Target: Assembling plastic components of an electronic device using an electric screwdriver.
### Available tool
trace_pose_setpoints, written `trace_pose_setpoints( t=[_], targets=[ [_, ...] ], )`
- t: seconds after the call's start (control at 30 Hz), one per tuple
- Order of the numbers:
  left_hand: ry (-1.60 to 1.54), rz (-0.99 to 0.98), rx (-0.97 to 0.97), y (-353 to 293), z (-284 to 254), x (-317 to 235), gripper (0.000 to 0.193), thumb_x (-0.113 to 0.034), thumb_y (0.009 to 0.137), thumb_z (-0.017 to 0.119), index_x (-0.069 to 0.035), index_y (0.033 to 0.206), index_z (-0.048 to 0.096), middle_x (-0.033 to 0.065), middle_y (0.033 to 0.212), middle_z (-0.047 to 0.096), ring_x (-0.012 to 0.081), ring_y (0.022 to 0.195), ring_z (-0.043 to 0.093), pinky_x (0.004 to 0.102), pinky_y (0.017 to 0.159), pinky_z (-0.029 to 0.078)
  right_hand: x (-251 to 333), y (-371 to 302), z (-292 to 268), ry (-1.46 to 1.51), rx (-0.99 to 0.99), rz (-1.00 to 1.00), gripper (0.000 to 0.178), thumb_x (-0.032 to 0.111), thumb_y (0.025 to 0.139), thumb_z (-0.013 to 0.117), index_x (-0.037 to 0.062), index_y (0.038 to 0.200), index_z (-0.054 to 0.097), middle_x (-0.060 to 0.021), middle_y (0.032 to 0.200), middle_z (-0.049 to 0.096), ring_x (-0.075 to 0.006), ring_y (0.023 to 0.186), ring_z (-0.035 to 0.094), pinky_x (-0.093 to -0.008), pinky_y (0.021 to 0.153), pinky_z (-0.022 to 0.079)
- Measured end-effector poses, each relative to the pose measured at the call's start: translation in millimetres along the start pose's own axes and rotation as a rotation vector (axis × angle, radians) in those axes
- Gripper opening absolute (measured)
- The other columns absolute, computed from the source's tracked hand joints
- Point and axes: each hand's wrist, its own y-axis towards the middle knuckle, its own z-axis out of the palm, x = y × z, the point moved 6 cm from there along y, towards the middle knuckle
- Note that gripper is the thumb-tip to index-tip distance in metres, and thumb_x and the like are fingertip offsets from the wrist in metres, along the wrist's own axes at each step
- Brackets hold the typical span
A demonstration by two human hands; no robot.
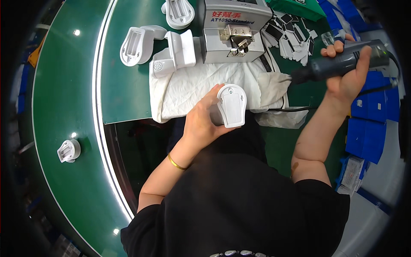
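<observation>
My left hand (203,118) is closed around a white plastic housing (232,107), with its flat, keyhole-shaped face turned up and a rectangular cover in it. A small round hole shows near the top of that face. Off to the right, my right hand (349,68) grips a dark electric screwdriver (332,66), its cord trailing from the back end. The tool points left, and its tip is apart from the housing, over a greyish cloth (274,89). Whether a screw sits at the tip is too small to tell.
A grey bench machine (233,43) with a metal front mechanism stands ahead, by more white housings (136,47). White cloth (197,88) covers the table edge. Small white and black pieces (291,38) lie heaped behind right, with blue bins (364,137) beyond. Another housing (68,151) rests on the green belt (64,103).
</observation>
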Motion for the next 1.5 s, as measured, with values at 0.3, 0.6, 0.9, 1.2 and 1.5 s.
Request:
trace_pose_setpoints(
  t=[0.3,0.6,0.9,1.2,1.5],
  targets=[
    [0.219,0.092,0.114,12,-2,-11,0.077,-0.022,0.061,0.091,-0.007,0.132,0.062,0.0252,0.135,0.057,0.0375,0.116,0.063,0.0402,0.089,0.057,-83,37,-200,-0.331,-0.574,0.295,0.026,0.007,0.079,0.084,-0.002,0.095,0.066,-0.0117,0.093,0.068,-0.0209,0.076,0.067,-0.0324,0.068,0.058],
    [0.179,0.089,0.113,8,6,-11,0.061,-0.02,0.062,0.089,-0.019,0.12,0.072,0.0249,0.137,0.055,0.0414,0.123,0.059,0.0424,0.098,0.053,-109,47,-232,-0.63,-0.538,0.368,0.042,0.02,0.078,0.084,0.0,0.11,0.066,-0.0071,0.094,0.067,-0.0192,0.079,0.067,-0.0313,0.067,0.052],
    [0.164,0.048,0.111,16,10,-20,0.059,-0.016,0.061,0.089,-0.017,0.118,0.073,0.0245,0.136,0.056,0.0414,0.124,0.058,0.0446,0.1,0.052,-67,37,-204,-1.287,-0.529,0.008,0.049,0.03,0.082,0.083,-0.0038,0.113,0.067,-0.0135,0.115,0.068,-0.0223,0.104,0.064,-0.0301,0.088,0.051],
    [0.168,0.003,0.126,29,-2,-30,0.064,-0.012,0.059,0.089,-0.015,0.121,0.07,0.0221,0.134,0.057,0.0397,0.122,0.057,0.0445,0.098,0.051,-84,-52,-26,-1.319,0.761,-0.235,0.022,0.011,0.075,0.078,0.0052,0.096,0.075,-0.0056,0.109,0.064,-0.0257,0.107,0.056,-0.0348,0.095,0.044],
    [0.099,-0.003,0.285,54,46,-70,0.078,-0.025,0.064,0.086,-0.012,0.135,0.056,0.0237,0.123,0.054,0.0438,0.114,0.053,0.0468,0.096,0.048,-51,-72,0,-1.093,0.653,-0.082,0.006,0.003,0.082,0.07,0.0018,0.087,0.066,-0.0128,0.11,0.062,-0.0277,0.111,0.055,-0.0384,0.097,0.044]
  ],
)
